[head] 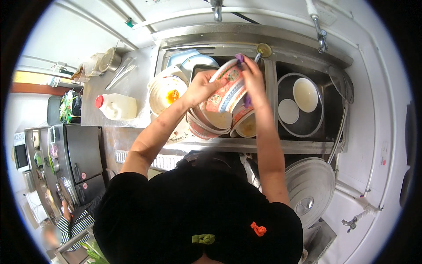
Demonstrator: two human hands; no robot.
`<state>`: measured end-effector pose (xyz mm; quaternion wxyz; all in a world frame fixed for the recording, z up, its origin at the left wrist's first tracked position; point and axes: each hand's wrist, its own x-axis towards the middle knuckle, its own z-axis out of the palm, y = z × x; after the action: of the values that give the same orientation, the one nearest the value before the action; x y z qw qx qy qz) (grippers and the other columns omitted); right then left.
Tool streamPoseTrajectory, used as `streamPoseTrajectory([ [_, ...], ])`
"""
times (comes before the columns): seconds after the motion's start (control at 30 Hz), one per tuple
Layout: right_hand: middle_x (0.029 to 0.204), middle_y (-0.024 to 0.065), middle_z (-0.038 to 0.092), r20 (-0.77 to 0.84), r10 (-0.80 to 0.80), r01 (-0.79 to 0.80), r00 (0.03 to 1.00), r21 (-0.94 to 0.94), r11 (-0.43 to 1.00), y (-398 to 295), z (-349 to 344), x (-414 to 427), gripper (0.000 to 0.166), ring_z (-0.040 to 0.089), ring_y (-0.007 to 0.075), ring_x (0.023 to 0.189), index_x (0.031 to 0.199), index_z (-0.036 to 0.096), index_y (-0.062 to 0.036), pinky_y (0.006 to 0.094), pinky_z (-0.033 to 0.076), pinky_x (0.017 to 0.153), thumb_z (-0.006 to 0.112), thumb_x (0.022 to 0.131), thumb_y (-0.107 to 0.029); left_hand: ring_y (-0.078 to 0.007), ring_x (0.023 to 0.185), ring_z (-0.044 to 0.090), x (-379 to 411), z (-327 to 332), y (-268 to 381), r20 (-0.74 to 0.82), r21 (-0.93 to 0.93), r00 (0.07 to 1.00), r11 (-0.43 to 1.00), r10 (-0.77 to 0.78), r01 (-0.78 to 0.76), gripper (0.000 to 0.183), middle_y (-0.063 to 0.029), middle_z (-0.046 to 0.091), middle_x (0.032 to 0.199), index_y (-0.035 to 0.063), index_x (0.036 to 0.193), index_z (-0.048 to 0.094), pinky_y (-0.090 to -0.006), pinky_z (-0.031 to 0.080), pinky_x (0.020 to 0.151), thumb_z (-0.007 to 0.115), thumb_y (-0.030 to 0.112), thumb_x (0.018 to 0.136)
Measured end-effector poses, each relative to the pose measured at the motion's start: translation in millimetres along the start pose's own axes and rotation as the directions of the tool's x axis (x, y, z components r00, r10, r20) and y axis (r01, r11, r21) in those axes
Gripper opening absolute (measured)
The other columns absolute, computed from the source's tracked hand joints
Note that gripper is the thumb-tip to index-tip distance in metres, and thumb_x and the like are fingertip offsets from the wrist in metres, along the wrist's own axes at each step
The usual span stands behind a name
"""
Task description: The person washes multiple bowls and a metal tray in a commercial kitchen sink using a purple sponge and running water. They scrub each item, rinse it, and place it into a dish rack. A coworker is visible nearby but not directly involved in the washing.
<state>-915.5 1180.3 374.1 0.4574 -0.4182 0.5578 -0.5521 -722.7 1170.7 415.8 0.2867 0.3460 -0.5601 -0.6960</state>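
Note:
My left hand (201, 88) grips the side of a tilted patterned bowl (227, 86), pink with a blue band, above the left sink basin. At the bowl's upper right rim, my right hand (253, 77) presses a purple cloth (239, 59); more purple shows under that hand. Below are stacked patterned bowls (206, 127) and another soiled patterned bowl (246, 127). A white bowl with orange food residue (161, 95) lies left of my left hand. Behind it are light-blue plates (191, 64) and a dark-rimmed tray (202, 68), partly hidden.
The right basin holds a large round tub (301, 132) with a white bowl (305, 95) and a small white dish (288, 111). On the left counter (92, 87) lie a red-capped plastic jug (117, 106) and tongs (120, 74). A person in striped sleeves (75, 227) is at lower left.

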Motion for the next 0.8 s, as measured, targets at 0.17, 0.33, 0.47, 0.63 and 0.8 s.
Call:
streamPoseTrajectory([
  [0.17, 0.122, 0.0085, 0.061, -0.093, 0.133, -0.069, 0.987, 0.506, 0.86, 19.3, 2.8, -5.5, 0.042, 0.058, 0.0207, 0.111, 0.128, 0.055, -0.002, 0.0345, 0.044, 0.098, 0.043, 0.097, -0.028, -0.0181, 0.085, 0.067, 11.1, -8.4, 5.3, -0.29, -0.554, 0.956, 0.808, 0.037, -0.199, 0.025, -0.0137, 0.068, 0.101, -0.0033, 0.109, 0.061, -0.0298, 0.055, 0.081, 0.055, 0.017, 0.096],
  [0.33, 0.141, 0.0122, 0.042, -0.411, -0.136, 0.341, 0.902, 0.482, 0.807, 50.1, 50.9, -44.3, 0.047, 0.042, 0.0213, 0.128, 0.139, 0.037, 0.005, 0.0389, 0.031, 0.108, 0.045, 0.1, -0.021, -0.0155, 0.083, 0.065, 29.8, 12.0, -6.5, -0.538, -0.598, 0.841, 0.727, -0.052, -0.338, 0.02, -0.0084, 0.068, 0.098, 0.0007, 0.103, 0.062, -0.0306, 0.053, 0.078, 0.054, 0.018, 0.097],
  [0.47, 0.15, 0.0191, 0.028, -0.409, -0.438, 0.363, 0.801, -0.249, 0.898, 48.0, 75.2, -75.6, 0.047, 0.016, 0.0376, 0.141, 0.143, 0.033, 0.0016, 0.0449, 0.013, 0.115, 0.04, 0.098, -0.011, -0.0108, 0.084, 0.06, 30.8, 39.0, -10.6, -0.601, -0.373, 0.798, 0.869, 0.042, -0.326, 0.021, -0.0051, 0.066, 0.098, -0.0007, 0.107, 0.058, -0.027, 0.05, 0.075, 0.054, 0.018, 0.098],
  [0.63, 0.132, 0.0218, 0.049, -0.326, -0.645, 0.436, 0.691, -0.523, 0.732, 28.3, 41.3, -45.8, 0.042, 0.044, 0.0402, 0.122, 0.134, 0.049, -0.0045, 0.0442, 0.034, 0.104, 0.045, 0.093, -0.002, -0.0075, 0.08, 0.059, 21.0, 46.0, -11.9, -0.285, 0.104, 0.938, 0.98, 0.195, -0.172, 0.02, -0.0056, 0.066, 0.092, -0.0013, 0.11, 0.057, -0.0251, 0.049, 0.071, 0.056, 0.013, 0.096],
  [0.8, 0.116, 0.0142, 0.062, -0.291, -0.238, 0.197, 0.927, -0.166, 0.966, 18.8, -14.7, 11.9, 0.032, 0.056, 0.0256, 0.106, 0.121, 0.061, -0.0051, 0.0355, 0.043, 0.092, 0.05, 0.096, -0.021, -0.007, 0.078, 0.059, 7.1, 24.8, 9.4, 0.07, 0.307, 0.997, 0.952, -0.016, -0.006, 0.023, -0.0049, 0.067, 0.089, -0.0012, 0.111, 0.058, -0.025, 0.049, 0.07, 0.058, 0.015, 0.095],
])
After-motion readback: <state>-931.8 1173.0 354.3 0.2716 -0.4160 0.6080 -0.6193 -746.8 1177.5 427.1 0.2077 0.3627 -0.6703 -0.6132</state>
